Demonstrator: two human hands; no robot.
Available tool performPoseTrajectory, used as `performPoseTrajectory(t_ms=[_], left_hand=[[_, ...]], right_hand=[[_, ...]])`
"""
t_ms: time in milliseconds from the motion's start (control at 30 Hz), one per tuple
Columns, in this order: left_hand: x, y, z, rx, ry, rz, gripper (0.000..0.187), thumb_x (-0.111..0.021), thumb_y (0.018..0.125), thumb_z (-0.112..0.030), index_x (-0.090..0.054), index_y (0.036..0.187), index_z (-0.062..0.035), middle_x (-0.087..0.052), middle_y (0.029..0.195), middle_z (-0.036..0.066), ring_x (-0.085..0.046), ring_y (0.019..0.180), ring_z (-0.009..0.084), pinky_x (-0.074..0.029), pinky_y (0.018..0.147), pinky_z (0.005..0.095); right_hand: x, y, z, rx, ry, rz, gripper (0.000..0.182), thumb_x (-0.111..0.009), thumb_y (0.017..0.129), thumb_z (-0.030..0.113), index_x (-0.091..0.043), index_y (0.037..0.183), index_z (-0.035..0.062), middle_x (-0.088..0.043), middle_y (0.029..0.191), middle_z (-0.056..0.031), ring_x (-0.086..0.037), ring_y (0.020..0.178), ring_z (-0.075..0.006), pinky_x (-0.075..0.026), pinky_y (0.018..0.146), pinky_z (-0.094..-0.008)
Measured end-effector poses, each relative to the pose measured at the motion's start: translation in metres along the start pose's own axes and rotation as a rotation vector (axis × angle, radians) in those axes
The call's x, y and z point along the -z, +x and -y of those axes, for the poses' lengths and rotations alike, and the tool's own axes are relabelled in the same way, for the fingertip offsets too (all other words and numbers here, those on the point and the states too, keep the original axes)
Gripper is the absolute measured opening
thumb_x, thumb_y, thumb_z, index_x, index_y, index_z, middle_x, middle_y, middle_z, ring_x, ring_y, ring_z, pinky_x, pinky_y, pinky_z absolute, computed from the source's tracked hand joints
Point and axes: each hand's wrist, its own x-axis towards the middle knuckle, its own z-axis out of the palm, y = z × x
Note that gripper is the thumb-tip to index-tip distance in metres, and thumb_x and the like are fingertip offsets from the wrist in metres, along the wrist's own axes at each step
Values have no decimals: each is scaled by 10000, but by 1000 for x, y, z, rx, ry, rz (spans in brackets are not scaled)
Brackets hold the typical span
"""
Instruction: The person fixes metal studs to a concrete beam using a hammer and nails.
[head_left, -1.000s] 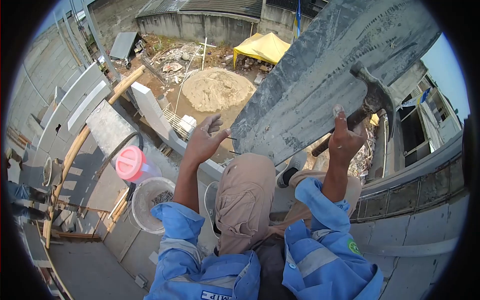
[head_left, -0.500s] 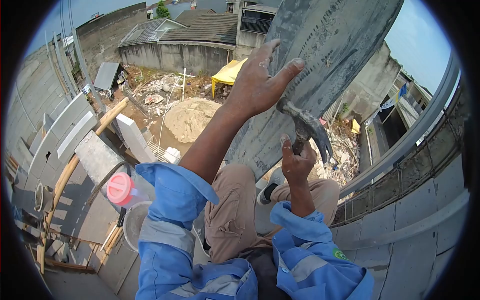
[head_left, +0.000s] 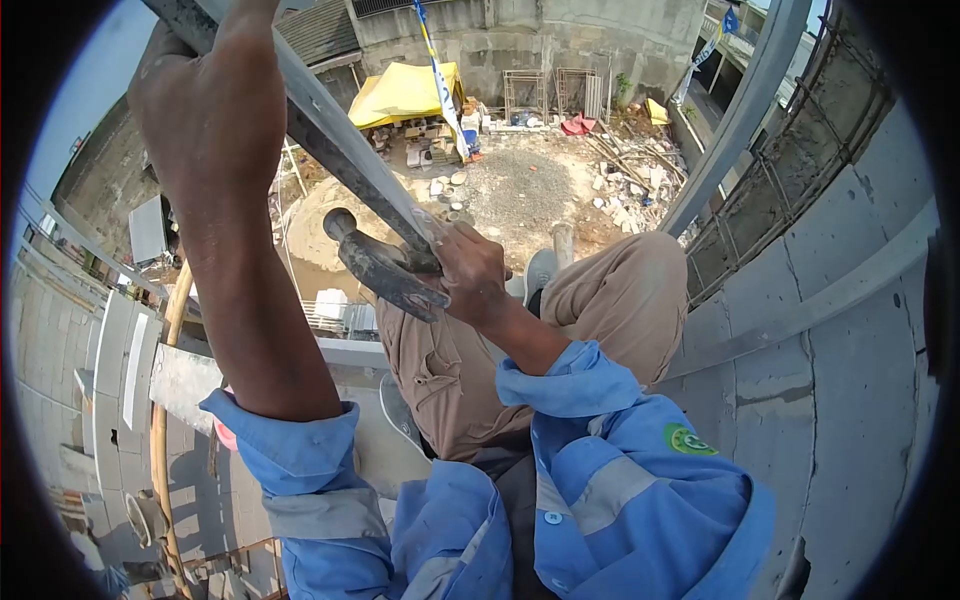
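My left hand, at the upper left, is closed around the far part of a long grey, cement-stained board. That board now shows its narrow edge and slants down toward my right hand. In my right hand is a claw hammer, gripped close under its head, with the round face to the left and the claw toward me. The board's near end touches or lies just beside the right fingers; the exact contact is hidden. Most of the hammer's handle is out of sight.
I am perched high above a yard with rubble and a yellow canopy. A grey metal post rises to the right, beside a block wall with exposed rebar. At left are a bamboo pole and light blocks.
The board has swung from broad face to edge-on and moved left. My left hand has gone from open against it to closed around it. The right hand and hammer have shifted left.
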Motion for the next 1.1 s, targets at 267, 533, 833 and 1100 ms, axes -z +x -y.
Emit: performPoseTrajectory(t_ms=[267, 533, 833, 1100], left_hand=[[4, -1, 58, 202, -456, -457, 543, -793, 761, -286, -625, 1097, 107, -616, 1148, 208, -652, 982, 316, -574, 858, 434], [-62, 1, 84, 202, -657, -359, 529, -825, 742, -291, -635, 1072, 76, -627, 1111, 158, -641, 953, 260, -569, 851, 385], [-209, -9, 38, 324, -618, -302, 404, -866, 719, -290, -651, 876, 13, -560, 883, 45, -512, 776, 132, -464, 724, 311], [-303, -22, -6, 96, -856, -181, 431, -869, 719, -304, -503, 580, -125, -314, 640, -63, -282, 557, 67, -308, 539, 252]], right_hand=[[20, -24, 11, -101, 118, 162, 544, -757, 650, 112, -623, 1175, 61, -543, 1359, -140, -654, 790, -261, -558, 619, -335], [65, -96, -27, -438, 433, 180, 391, -745, 701, 111, -652, 1077, 53, -638, 1177, -150, -675, 872, -337, -544, 709, -390], [104, -159, -68, -966, 188, -14, 281, -652, 882, 188, -635, 1053, -34, -677, 818, -207, -673, 760, -321, -512, 690, -365], [108, -187, -88, -1789, 677, -82, 202, -654, 893, 242, -595, 856, 53, -500, 593, 16, -442, 469, -65, -342, 414, -258]])
